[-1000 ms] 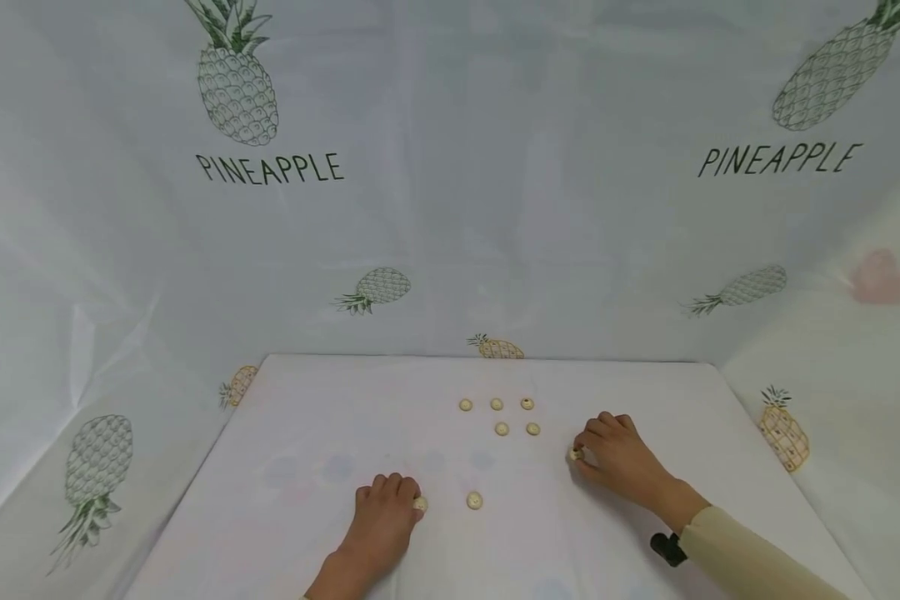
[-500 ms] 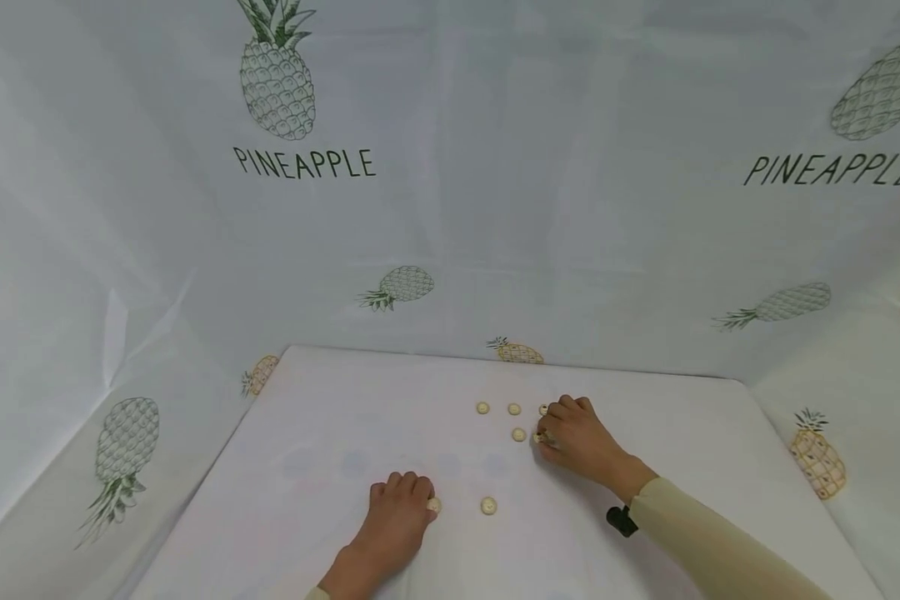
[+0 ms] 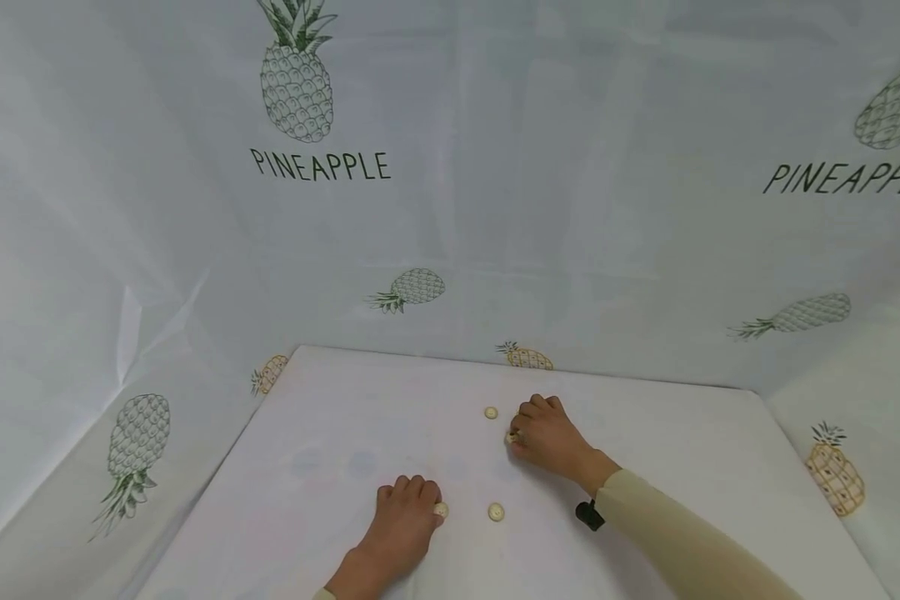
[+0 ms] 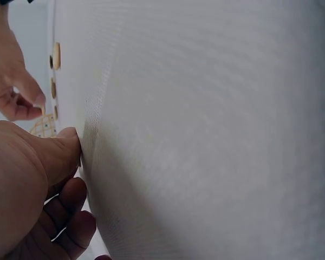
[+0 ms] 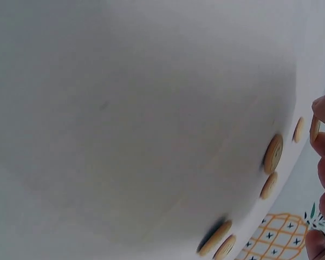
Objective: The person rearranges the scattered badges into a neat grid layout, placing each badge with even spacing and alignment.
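Observation:
My left hand (image 3: 405,521) rests low on the white table, pinching a pale wooden button (image 3: 440,509) at its fingertips. In the left wrist view that button is mostly hidden behind the thumb (image 4: 65,149). A single button (image 3: 497,512) lies flat to the right of it. Farther back, my right hand (image 3: 549,437) pinches another button (image 3: 512,437) between thumb and finger. Just beyond it lies a button (image 3: 491,412). The right hand covers the others there in the head view; the right wrist view shows several lying flat, among them a larger-looking button (image 5: 273,154).
The white tabletop (image 3: 345,400) has a straight back edge. Behind and beside it hangs a pale cloth (image 3: 555,208) printed with pineapples. A dark object (image 3: 589,515) sits under the right wrist, by the sleeve (image 3: 667,525).
My right hand has moved left with its button, from right of the back buttons to over them, covering several. The left hand keeps its hold and place. The head view has shifted slightly.

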Demonstrator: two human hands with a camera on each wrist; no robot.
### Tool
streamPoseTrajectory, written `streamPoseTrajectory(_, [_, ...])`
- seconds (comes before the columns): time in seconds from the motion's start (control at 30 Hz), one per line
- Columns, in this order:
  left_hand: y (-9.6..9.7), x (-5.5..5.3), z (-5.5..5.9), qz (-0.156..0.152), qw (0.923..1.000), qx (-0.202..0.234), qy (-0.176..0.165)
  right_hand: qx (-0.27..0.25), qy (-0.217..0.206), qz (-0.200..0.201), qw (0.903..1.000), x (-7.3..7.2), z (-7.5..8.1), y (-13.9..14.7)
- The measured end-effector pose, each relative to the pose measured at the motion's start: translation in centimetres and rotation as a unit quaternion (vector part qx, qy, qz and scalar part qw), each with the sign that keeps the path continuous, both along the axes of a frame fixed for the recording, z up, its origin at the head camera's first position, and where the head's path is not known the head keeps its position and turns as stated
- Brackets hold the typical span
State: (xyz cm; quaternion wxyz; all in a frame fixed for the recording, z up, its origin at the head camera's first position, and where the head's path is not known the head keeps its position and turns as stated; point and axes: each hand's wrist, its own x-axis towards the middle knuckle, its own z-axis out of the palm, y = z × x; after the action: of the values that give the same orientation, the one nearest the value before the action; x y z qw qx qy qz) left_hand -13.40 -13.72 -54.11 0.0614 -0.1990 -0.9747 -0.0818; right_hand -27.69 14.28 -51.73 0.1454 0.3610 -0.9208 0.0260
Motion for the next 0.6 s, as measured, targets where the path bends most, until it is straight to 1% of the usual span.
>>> streamPoseTrajectory(0.13, [0.0,0.0,0.2,0.000,1.0000,0.001,0.000,-0.003,-0.002,0.006,1.0000,-0.4,-0.3,-1.3])
streamPoseTrajectory(0.27, [-0.1,0.0,0.1,0.000,1.0000,0.003,0.000,0.006,-0.001,0.007,1.0000,-0.8,-0.8,-2.3])
streamPoseTrajectory(0.53, [-0.1,0.0,0.2,0.007,0.9996,0.017,-0.021,0.007,-0.057,-0.013,0.9982,-1.0,-0.9,-3.5])
streamPoseTrajectory(0.6, [0.0,0.0,0.3,0.010,0.9994,0.020,-0.025,0.010,-0.064,-0.018,0.9977,-0.9,-0.9,-3.6])
